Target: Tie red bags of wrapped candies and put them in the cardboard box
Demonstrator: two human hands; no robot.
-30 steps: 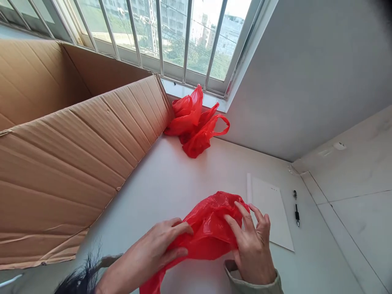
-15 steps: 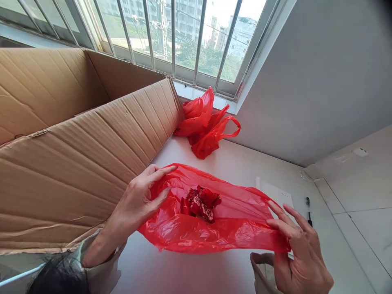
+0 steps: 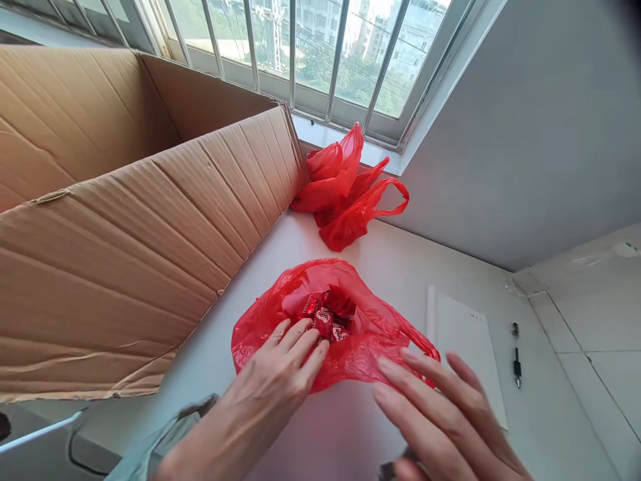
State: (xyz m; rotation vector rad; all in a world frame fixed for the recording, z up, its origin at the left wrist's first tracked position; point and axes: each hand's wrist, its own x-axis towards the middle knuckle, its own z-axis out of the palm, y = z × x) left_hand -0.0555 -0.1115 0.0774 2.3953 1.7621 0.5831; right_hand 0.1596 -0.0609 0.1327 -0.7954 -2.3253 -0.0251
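A red plastic bag (image 3: 360, 277) lies on the white table with its mouth spread open. Several red-wrapped candies (image 3: 330, 317) sit in a small heap inside it. My left hand (image 3: 285, 361) reaches over the bag's near edge, fingers stretched out, its fingertips at the candies; I cannot tell whether they press on them. At the bag's right end is my right hand (image 3: 441, 407), palm down with fingers apart, over or touching the plastic. Neither hand has anything gripped.
A large cardboard box (image 3: 190, 214) stands at the left. More crumpled red plastic bags (image 3: 350, 194) lie behind, by the barred window (image 3: 320, 67). A white notebook-like item (image 3: 471, 347) and a black pen (image 3: 517, 367) lie at the right of the table (image 3: 400, 247).
Both hands have let go of the bag's stretched sides. My left hand has moved right to the candies, and my right hand has come inward. The bag has slumped and become narrower.
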